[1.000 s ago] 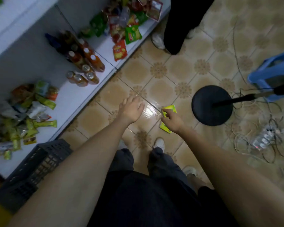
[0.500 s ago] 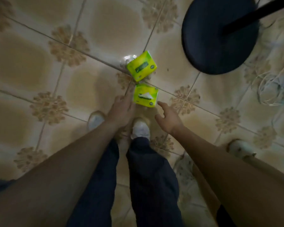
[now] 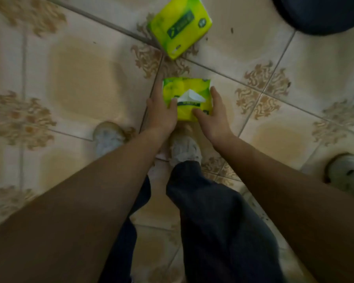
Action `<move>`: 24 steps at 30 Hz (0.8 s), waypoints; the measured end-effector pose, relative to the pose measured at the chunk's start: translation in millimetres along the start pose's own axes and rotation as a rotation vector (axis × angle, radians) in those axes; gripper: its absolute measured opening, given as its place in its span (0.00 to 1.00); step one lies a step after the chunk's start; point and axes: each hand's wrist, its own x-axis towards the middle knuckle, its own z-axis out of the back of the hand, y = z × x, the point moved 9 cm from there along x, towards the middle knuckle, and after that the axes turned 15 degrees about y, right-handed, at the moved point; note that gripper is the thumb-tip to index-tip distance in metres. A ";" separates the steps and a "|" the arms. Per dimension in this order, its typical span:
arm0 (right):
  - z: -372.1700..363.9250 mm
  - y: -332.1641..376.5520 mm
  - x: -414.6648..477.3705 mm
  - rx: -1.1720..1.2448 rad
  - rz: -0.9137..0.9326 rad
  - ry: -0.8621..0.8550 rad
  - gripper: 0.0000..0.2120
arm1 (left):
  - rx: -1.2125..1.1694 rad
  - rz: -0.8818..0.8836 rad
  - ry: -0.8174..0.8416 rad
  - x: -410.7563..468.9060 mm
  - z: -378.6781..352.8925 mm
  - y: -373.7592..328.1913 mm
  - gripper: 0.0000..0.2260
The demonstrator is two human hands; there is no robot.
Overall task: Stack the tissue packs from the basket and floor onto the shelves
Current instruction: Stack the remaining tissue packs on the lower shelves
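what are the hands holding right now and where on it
The opened tissue pack, clasped between both hands: the left hand grips its left edge and the right hand grips its right edge.

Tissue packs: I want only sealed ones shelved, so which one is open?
The near pack, held between left hand and right hand: a white tissue sticks out of it. The far pack shows none.
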 end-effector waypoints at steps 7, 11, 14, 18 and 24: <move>3.4 133.1 -179.2 -0.091 0.075 0.119 0.28 | 0.046 -0.061 -0.012 -175.3 81.4 -78.0 0.26; 1.6 229.2 -289.5 -0.200 0.153 0.183 0.27 | 0.042 -0.083 -0.073 -297.4 144.9 -139.6 0.22; -0.2 304.8 -366.2 -0.303 0.239 0.201 0.28 | -0.063 -0.085 -0.134 -382.6 189.7 -177.6 0.22; -14.0 388.1 -444.1 -0.456 0.426 0.229 0.28 | -0.215 -0.175 -0.335 -478.4 248.5 -217.5 0.29; -61.4 502.6 -522.8 -0.589 0.638 0.280 0.29 | -0.299 -0.234 -0.579 -572.4 346.3 -247.3 0.22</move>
